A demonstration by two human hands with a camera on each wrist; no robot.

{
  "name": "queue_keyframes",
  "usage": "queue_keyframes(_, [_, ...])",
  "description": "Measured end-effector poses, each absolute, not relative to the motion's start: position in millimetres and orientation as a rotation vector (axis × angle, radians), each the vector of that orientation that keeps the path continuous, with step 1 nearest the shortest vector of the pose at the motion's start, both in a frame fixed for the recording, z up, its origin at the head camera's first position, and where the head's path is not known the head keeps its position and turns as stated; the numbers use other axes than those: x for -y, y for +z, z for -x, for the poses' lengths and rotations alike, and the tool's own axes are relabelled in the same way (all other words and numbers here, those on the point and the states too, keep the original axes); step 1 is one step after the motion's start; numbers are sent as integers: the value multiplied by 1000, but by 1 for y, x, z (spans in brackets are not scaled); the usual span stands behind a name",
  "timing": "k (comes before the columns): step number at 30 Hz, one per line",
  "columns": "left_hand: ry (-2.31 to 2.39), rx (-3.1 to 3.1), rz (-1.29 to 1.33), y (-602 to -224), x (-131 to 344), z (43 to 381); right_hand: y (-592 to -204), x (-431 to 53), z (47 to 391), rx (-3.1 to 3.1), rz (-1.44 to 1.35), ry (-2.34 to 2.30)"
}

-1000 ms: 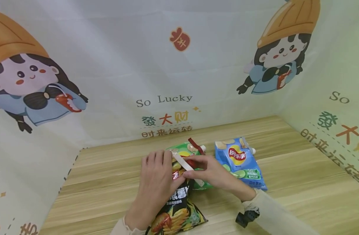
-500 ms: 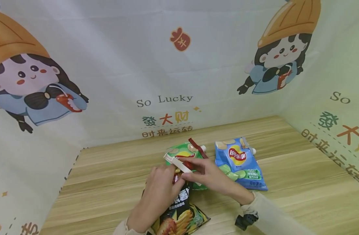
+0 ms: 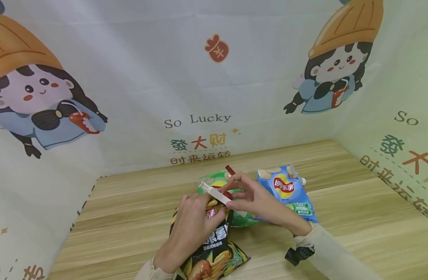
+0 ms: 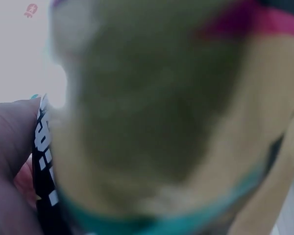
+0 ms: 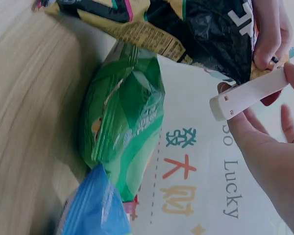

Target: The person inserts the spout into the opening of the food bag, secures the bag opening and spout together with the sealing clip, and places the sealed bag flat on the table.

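Note:
My left hand (image 3: pixel 196 221) grips the top of a black chip bag (image 3: pixel 212 249) and holds it raised off the wooden table (image 3: pixel 130 217). The right hand (image 3: pixel 250 200) pinches a white sealing clip (image 3: pixel 214 193) set across the bag's top edge. In the right wrist view the white sealing clip (image 5: pixel 247 94) lies between the right thumb and fingers, against the black chip bag (image 5: pixel 210 34). The left wrist view is filled by the blurred black chip bag (image 4: pixel 161 122), with part of my left hand (image 4: pixel 10 161) at its edge.
A green chip bag (image 3: pixel 214 181) with a dark red clip (image 3: pixel 230 170) lies behind my hands. A blue chip bag (image 3: pixel 289 192) lies to its right. Printed cloth walls (image 3: pixel 200 77) close off the back and both sides.
My left hand has slid down from lying flat over the bag's top to gripping it. The right hand has lifted the white clip slightly and spread its fingers.

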State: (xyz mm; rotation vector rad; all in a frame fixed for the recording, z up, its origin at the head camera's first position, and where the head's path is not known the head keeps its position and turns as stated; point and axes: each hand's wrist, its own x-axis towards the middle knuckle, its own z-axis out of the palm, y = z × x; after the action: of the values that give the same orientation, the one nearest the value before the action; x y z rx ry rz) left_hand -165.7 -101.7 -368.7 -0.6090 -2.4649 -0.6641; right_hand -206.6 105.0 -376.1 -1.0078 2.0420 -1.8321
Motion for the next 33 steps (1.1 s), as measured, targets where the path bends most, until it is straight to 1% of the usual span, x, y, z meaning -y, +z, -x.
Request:
queue_keyframes(13, [-678, 2452, 645, -362, 117, 167, -369, -90, 208, -2120, 1282, -1720])
queue_keyframes(27, [-706, 2441, 811, -367, 113, 167, -373, -95, 198, -2203, 1328, -1647])
queue_keyframes(33, [-702, 2476, 814, -367, 114, 165, -376, -93, 197, -2176, 1213, -1738])
